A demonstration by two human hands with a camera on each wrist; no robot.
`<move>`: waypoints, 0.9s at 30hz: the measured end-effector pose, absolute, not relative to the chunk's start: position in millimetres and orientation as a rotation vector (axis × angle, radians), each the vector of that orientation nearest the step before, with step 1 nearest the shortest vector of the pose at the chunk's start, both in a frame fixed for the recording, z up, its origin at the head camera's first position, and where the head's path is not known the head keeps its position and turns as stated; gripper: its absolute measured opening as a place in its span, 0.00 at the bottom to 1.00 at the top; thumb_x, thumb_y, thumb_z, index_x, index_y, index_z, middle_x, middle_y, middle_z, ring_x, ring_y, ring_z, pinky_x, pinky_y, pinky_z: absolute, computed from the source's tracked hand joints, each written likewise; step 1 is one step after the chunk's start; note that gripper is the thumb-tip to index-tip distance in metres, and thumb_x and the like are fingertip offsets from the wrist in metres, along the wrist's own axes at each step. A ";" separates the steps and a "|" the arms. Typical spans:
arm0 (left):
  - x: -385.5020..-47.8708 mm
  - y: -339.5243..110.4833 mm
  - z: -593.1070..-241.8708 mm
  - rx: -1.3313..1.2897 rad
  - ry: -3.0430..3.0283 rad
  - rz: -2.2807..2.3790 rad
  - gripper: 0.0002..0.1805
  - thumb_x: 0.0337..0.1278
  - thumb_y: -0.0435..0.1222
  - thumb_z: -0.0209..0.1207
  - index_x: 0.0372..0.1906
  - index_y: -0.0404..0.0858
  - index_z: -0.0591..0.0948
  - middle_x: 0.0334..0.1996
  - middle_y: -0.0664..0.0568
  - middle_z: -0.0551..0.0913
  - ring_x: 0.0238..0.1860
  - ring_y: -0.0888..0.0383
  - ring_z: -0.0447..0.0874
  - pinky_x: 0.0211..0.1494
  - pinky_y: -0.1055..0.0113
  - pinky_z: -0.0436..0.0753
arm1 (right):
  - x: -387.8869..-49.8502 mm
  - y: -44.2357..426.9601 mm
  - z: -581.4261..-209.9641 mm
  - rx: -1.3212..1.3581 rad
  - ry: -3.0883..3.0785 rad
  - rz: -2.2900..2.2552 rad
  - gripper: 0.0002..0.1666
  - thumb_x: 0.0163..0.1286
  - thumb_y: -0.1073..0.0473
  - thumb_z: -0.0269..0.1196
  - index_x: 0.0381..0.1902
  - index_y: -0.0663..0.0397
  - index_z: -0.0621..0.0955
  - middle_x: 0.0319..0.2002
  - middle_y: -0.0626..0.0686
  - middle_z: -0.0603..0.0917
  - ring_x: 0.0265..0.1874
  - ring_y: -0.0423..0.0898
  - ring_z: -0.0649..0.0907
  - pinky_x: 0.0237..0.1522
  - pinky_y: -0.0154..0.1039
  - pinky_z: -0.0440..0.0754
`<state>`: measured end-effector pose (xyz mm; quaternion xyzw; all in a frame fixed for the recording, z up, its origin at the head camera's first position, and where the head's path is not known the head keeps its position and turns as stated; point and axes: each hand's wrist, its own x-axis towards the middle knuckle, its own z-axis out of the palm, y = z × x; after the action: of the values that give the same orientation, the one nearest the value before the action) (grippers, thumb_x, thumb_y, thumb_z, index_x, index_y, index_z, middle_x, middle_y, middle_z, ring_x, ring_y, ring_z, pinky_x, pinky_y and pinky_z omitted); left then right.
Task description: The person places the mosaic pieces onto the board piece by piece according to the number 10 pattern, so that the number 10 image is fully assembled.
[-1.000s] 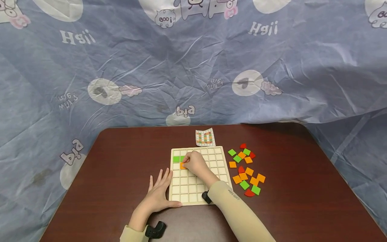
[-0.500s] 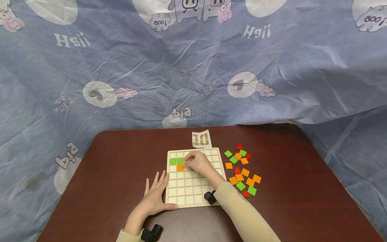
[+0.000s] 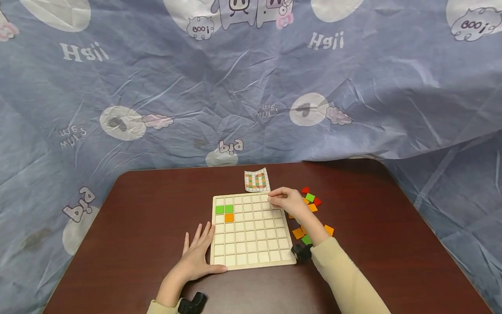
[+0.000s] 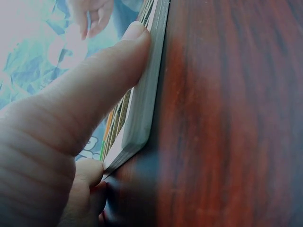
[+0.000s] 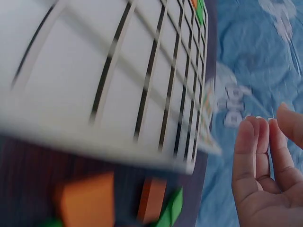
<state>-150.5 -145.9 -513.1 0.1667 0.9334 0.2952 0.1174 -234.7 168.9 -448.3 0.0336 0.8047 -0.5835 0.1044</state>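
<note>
A pale wooden grid board (image 3: 251, 237) lies on the table. Near its left side, two green square tiles (image 3: 224, 209) sit in neighbouring cells, with one orange square tile (image 3: 229, 217) below the second. My left hand (image 3: 192, 259) spreads its straight fingers against the board's left edge. Its thumb (image 4: 109, 71) rests along the front edge by the corner. Above the board's right back part is my right hand (image 3: 291, 203). Its fingers (image 5: 244, 156) are gently bent, thumb apart from them, and nothing shows between them.
Loose red, orange and green pieces (image 3: 312, 207) lie to the right of the board, partly hidden by the right arm. A pattern card (image 3: 256, 180) with a coloured grid lies behind the board. A printed blue cloth (image 3: 251, 87) hangs behind the table.
My right hand has left the orange tile in its cell and moved right across the board toward the loose pieces. My left hand stays at the board's edge. The head view has shifted slightly.
</note>
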 end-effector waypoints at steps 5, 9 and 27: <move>-150.4 -145.8 -512.9 0.491 2.738 0.862 0.70 0.36 0.64 0.72 0.79 0.40 0.46 0.80 0.45 0.43 0.80 0.42 0.34 0.74 0.36 0.27 | -224.5 212.2 -448.6 0.186 2.373 -1.713 0.24 0.71 0.54 0.63 0.60 0.62 0.77 0.54 0.60 0.83 0.55 0.58 0.83 0.62 0.53 0.77; -149.4 -145.7 -511.9 0.492 2.733 0.871 0.70 0.36 0.63 0.73 0.79 0.40 0.47 0.80 0.44 0.43 0.80 0.41 0.34 0.74 0.36 0.27 | -213.5 242.6 -452.9 0.202 2.419 -1.663 0.27 0.72 0.51 0.62 0.61 0.62 0.76 0.57 0.62 0.82 0.57 0.58 0.82 0.64 0.54 0.76; -149.3 -144.8 -510.7 0.487 2.731 0.884 0.70 0.35 0.63 0.73 0.79 0.39 0.47 0.80 0.44 0.44 0.80 0.40 0.34 0.74 0.35 0.27 | -189.8 278.8 -477.0 0.116 2.767 -1.162 0.18 0.60 0.58 0.72 0.45 0.62 0.84 0.40 0.56 0.87 0.37 0.47 0.84 0.36 0.36 0.83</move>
<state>-149.3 -144.8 -510.7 0.1663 0.9317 0.3018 0.1149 -189.8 278.8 -477.0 0.0387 0.9192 -0.3859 0.0690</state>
